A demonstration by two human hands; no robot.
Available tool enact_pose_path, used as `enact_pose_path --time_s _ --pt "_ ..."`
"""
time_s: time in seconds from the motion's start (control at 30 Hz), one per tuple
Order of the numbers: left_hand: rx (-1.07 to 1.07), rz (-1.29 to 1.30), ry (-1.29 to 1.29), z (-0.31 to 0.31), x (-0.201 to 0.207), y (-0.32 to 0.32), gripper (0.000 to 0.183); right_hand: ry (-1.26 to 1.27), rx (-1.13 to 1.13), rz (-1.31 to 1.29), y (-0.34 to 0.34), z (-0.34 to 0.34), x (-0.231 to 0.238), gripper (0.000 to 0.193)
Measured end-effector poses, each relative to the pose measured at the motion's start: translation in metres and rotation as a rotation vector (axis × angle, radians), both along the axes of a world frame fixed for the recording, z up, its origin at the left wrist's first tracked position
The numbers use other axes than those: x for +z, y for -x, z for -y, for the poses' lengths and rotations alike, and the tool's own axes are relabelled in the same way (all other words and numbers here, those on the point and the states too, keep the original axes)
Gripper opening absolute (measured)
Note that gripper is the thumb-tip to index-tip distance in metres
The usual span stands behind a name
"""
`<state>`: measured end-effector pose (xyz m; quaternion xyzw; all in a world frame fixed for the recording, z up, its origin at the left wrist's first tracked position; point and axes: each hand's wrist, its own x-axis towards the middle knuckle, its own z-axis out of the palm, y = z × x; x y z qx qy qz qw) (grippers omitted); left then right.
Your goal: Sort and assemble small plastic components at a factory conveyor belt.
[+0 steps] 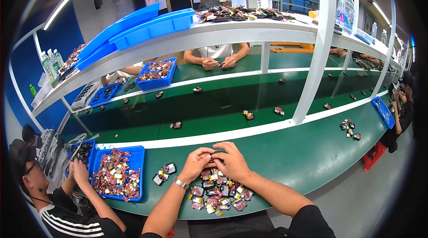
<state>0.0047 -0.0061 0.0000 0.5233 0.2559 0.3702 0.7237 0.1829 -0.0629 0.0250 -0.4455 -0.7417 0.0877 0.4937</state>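
My left hand [195, 163], with a metal watch on its wrist, and my right hand [233, 163] meet above the green bench. Their fingertips close together round a small dark electronic unit [217, 152], mostly hidden by the fingers. Just below them lies a pile of small electronic units [218, 193] with black cases, reddish circuit boards and white and yellow parts. A few more such units [164, 173] rest beside my left forearm. Further left stands a blue tray [141, 166] heaped with reddish circuit boards.
A green conveyor belt [214, 108] carrying scattered units runs behind a white rail. A white post [314, 55] and an overhead shelf [249, 33] frame the bench. One co-worker [40, 202] sits close on my left; others work across the belt and far right.
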Motion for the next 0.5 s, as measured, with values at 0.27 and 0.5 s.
enact_pose_path --time_s 0.27,0.5 --pt "0.046 0.008 -0.039 0.0018 -0.0015 -0.0020 0.021 0.070 0.005 -0.092 0.0024 -0.0008 -0.0068 0.018" --pt "0.109 -0.014 -0.049 0.0015 0.0000 -0.0047 0.022 0.020 0.038 -0.017 0.0005 -0.0026 0.0003 0.022"
